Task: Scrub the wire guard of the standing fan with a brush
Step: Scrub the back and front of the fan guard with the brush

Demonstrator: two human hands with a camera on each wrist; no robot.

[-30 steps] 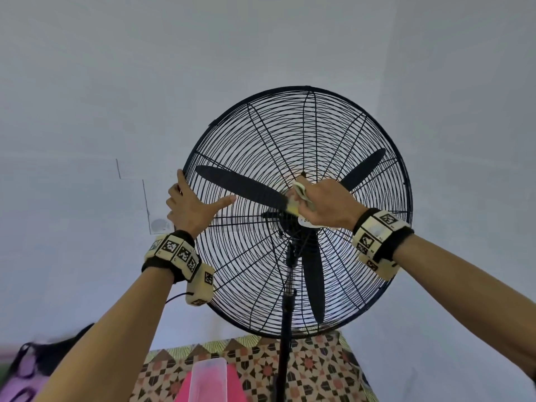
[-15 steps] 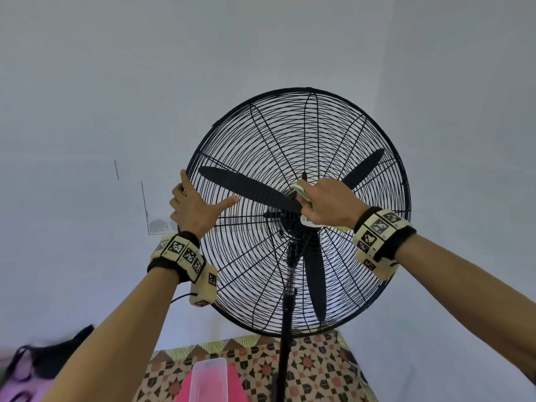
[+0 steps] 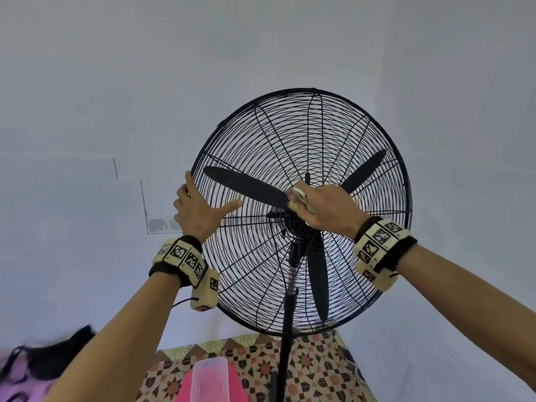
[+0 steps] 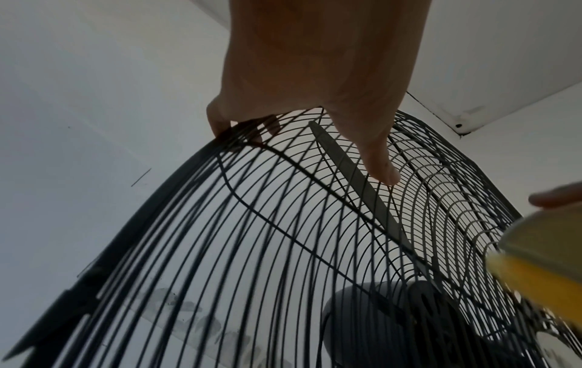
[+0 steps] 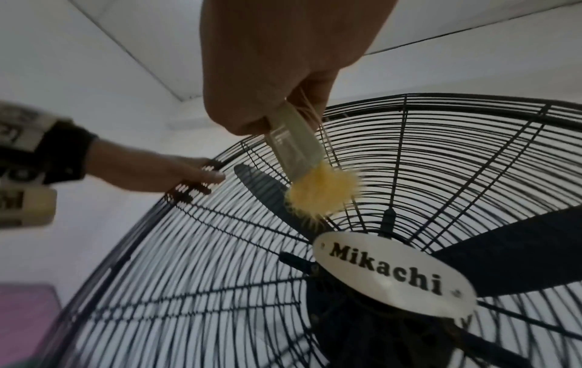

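Observation:
A black standing fan's round wire guard point(image 3: 301, 134) faces me, with dark blades behind the wires. My left hand point(image 3: 200, 210) holds the guard's left rim. Its fingers point(image 4: 220, 124) curl over the rim and the thumb lies straight on the front wires. My right hand point(image 3: 327, 207) grips a brush point(image 5: 318, 191) with a pale handle and yellow bristles. The bristles press on the wires just up and left of the white "Mikachi" hub badge point(image 5: 393, 271). The brush's edge point(image 4: 541, 269) also shows in the left wrist view.
The fan's black pole point(image 3: 285, 343) runs down to a patterned floor covering point(image 3: 319, 369). A pink object with a clear container point(image 3: 208, 381) lies near my feet. A dark cloth point(image 3: 49, 361) sits at lower left. White walls stand close behind, with a socket plate point(image 3: 162, 224).
The right hand has shifted the brush only slightly near the hub. The left hand has stayed on the left rim.

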